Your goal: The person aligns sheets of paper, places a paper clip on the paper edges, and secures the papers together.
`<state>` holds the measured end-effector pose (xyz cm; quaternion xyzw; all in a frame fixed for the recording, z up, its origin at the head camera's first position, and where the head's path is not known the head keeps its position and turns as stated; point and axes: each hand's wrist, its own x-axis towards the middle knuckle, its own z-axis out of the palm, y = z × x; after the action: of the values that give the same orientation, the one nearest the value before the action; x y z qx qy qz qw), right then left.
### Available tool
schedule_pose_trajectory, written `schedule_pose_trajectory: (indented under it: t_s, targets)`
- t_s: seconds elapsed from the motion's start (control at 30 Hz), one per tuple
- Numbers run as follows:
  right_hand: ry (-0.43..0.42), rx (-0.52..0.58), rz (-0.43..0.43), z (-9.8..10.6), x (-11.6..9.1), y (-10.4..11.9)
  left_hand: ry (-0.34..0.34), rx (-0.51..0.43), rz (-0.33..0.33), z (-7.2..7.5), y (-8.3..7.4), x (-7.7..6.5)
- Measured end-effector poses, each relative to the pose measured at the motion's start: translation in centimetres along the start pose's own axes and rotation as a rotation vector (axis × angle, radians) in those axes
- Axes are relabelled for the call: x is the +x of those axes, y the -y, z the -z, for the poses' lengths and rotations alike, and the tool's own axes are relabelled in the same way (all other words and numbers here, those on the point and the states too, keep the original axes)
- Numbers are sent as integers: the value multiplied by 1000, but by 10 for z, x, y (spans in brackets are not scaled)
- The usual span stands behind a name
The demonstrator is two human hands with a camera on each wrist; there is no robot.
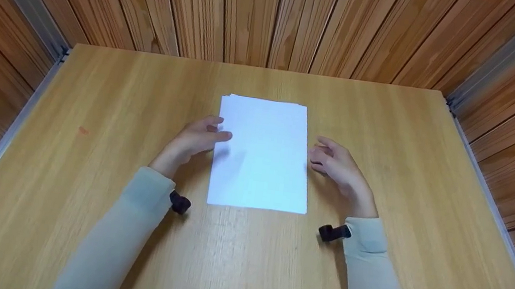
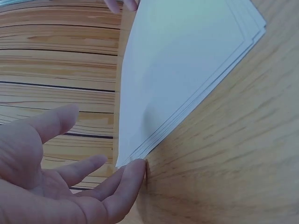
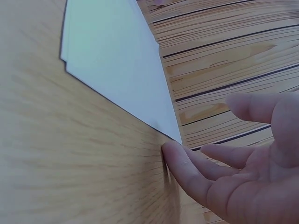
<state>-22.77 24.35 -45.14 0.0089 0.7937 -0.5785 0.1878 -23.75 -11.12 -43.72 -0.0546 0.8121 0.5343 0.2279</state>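
A thin stack of white paper sheets (image 1: 260, 164) lies on the wooden table, its sheets slightly offset at the edges. Beside its left edge is my left hand (image 1: 196, 136), fingers loosely bent and thumb reaching over the top sheet. In the left wrist view the fingertips (image 2: 135, 168) are right at the stack's edge, while the thumb is raised apart from the paper. My right hand (image 1: 337, 165) is at the right edge with relaxed fingers. One fingertip (image 3: 174, 151) meets the paper's edge in the right wrist view, thumb held away.
The wooden table (image 1: 78, 220) has a small reddish mark (image 1: 83, 130) at its left. Plank walls (image 1: 254, 15) stand behind and on both sides, with grey metal strips (image 1: 482, 179) along the side edges. Black wrist cameras (image 1: 180, 203) sit at both cuffs.
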Motion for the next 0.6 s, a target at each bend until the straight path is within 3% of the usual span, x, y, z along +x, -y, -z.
schedule_pose_trajectory:
  t_s: [0.33,0.6]
  targets:
    - [81,176,-18,8,0,0,77,-169,57,12,-1,4]
    - [95,217,-31,12,-1,-2,102,-250,86,15,-1,7]
